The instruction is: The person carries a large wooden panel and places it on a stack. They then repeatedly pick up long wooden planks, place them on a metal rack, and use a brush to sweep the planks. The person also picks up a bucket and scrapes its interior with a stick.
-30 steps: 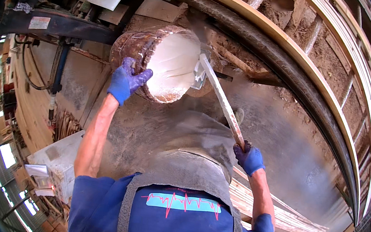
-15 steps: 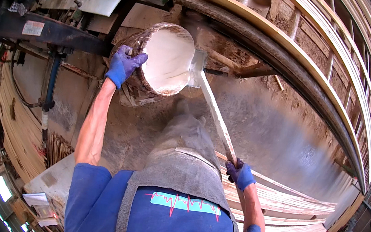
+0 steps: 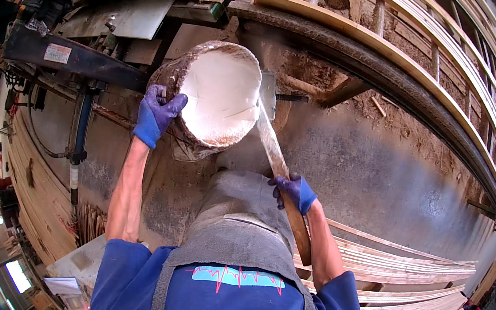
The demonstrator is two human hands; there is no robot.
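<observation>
A bucket (image 3: 168, 74) with a caked brown outer wall stands in front of me, filled with thick white paste (image 3: 221, 96). My left hand (image 3: 159, 113), in a blue and purple glove, is closed on the bucket's near left rim, thumb toward the paste. In my right hand (image 3: 294, 193), gloved alike, is a flat wooden stick (image 3: 271, 148). The stick slants up to the bucket's right rim, its far end smeared white; whether its tip dips into the paste I cannot tell. Its bare brown end reaches back beside my right forearm.
A dark metal beam (image 3: 101, 66) lies left of the bucket. A long rack (image 3: 359, 56) carrying wooden strips curves across the far right. Stacked wooden boards (image 3: 395, 266) lie at my near right, more boards (image 3: 37, 182) at the left. A pale square panel (image 3: 270, 89) sits right behind the bucket.
My right hand has moved up and left with the stick, nearer the bucket. The stick's far end has shifted slightly left, to the rim. My left hand still grips the bucket.
</observation>
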